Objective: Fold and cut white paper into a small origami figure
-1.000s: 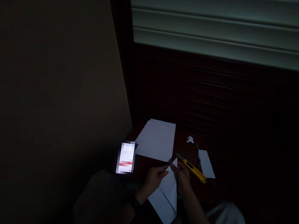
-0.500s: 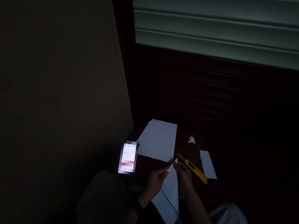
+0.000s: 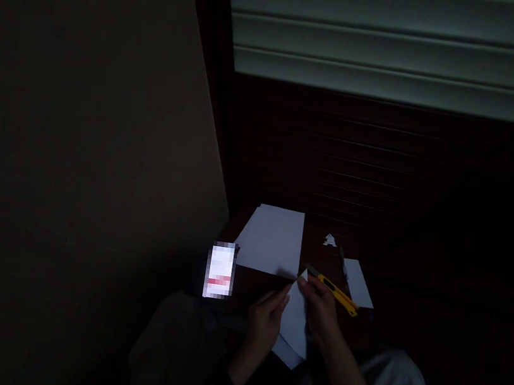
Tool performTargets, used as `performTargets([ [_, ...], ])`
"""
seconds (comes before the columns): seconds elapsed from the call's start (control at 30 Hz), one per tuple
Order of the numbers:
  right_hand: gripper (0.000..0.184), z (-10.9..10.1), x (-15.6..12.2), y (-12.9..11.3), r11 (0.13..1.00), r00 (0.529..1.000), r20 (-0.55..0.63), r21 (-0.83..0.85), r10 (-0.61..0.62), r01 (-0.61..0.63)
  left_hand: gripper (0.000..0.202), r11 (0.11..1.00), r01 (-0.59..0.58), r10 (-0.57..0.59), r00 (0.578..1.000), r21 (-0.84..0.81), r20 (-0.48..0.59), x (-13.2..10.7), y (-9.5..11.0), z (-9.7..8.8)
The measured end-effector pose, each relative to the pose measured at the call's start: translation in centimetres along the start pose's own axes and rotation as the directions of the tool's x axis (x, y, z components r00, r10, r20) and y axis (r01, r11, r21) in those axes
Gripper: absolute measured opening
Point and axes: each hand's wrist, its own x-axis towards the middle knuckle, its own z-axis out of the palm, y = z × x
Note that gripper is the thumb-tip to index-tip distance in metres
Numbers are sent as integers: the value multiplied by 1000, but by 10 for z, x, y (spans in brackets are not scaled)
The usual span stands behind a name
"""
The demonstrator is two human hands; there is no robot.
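The room is very dim, and the person holds a folded paper (image 3: 295, 319) up between both hands, just above the near edge of the dark table (image 3: 253, 284). The left hand (image 3: 265, 318) has its fingers closed on the paper's left edge. The right hand (image 3: 322, 307) pinches the top corner, thumb against fingertips, so both grip the same piece. A yellow utility knife (image 3: 336, 293) lies at about two o'clock from the right hand, almost touching its knuckles. I cannot tell whether its blade is out. That closeness is the worry here: in this light, a knuckle sliding sideways could catch the cutter or knock it off the table. At twelve o'clock from the hands lies a flat white sheet (image 3: 274, 239); a smaller sheet (image 3: 359, 282) rests at two o'clock beyond the knife, and a tiny paper scrap (image 3: 329, 240) sits at one o'clock. A lit phone screen (image 3: 220, 270) glows at ten o'clock from the left hand — the only bright spot, so a crease could easily go crooked or the thin paper tear under an uneven pinch.
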Motion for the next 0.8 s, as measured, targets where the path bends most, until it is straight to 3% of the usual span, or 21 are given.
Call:
performTargets([
  [0.23, 27, 19, -15, -32, 998, 997, 53, 3, -60, 60, 31, 993, -98, 101, 993, 71, -52, 8, 38, -12],
  [0.63, 27, 29, -34, -63, 989, 991, 72, -87, -116, 122, 28, 991, -135, 133, 986, -10, -99, 2, 69, -25],
  [0.8, 23, 30, -37, -76, 971, 984, 77, -168, -159, 170, 27, 985, -174, 171, 978, -19, -118, 0, 73, -28],
])
